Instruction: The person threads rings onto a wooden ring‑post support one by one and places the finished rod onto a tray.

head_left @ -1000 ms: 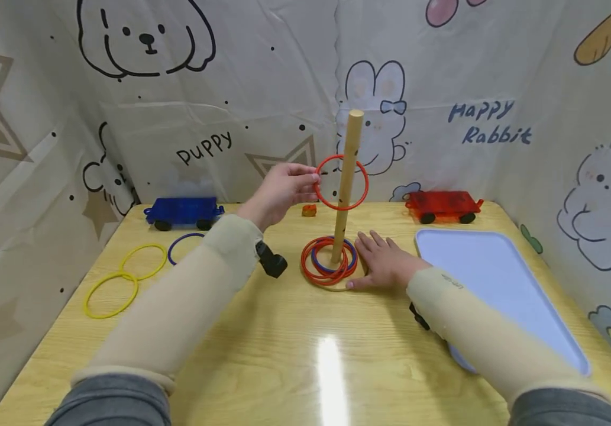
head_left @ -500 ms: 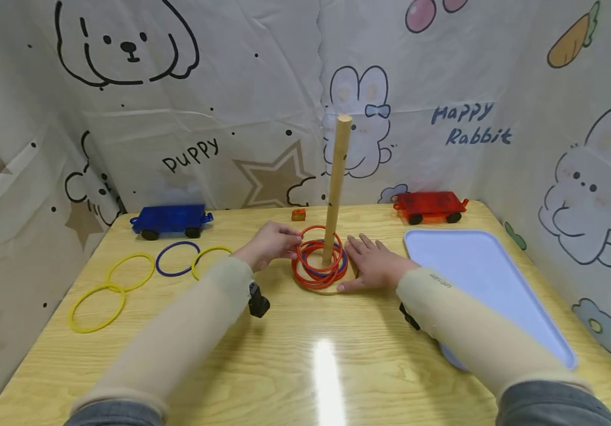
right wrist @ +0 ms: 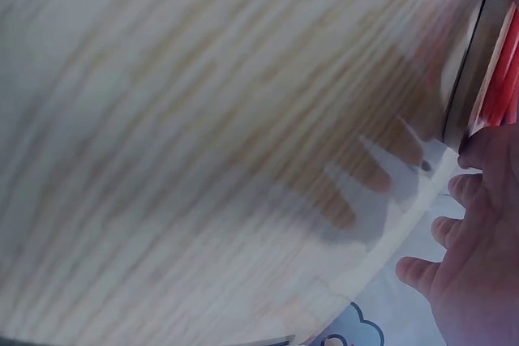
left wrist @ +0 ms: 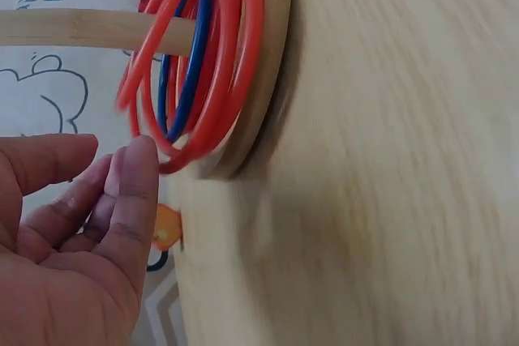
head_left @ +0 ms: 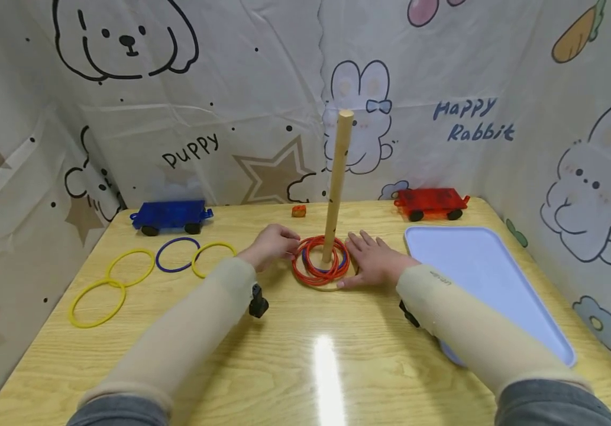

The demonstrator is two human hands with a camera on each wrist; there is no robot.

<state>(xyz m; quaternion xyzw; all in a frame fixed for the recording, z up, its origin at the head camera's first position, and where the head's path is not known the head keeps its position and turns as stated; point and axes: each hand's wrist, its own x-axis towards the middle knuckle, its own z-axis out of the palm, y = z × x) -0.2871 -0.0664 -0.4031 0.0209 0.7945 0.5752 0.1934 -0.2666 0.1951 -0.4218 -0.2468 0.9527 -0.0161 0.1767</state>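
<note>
An upright wooden peg (head_left: 339, 171) stands on a round wooden base (left wrist: 274, 62). Several red rings (left wrist: 231, 54) and a blue ring (left wrist: 195, 62) lie stacked around the peg's foot. My left hand (head_left: 273, 245) is just left of the stack; in the left wrist view its thumb and fingers are apart and hold nothing, with the fingertips close to the lowest part of the red rings. My right hand (head_left: 374, 257) rests with spread fingers at the base's right edge. In the right wrist view only part of that hand shows.
Left on the table lie a loose blue ring (head_left: 176, 239) and several yellow rings (head_left: 123, 284). Behind are a blue wagon (head_left: 171, 215), a small orange block (head_left: 298, 211) and a red wagon (head_left: 432, 203). A pale blue tray (head_left: 486, 284) lies to the right.
My left hand has lowered a red ring down around the peg onto the stack and let it go. The right hand has stayed at the base.
</note>
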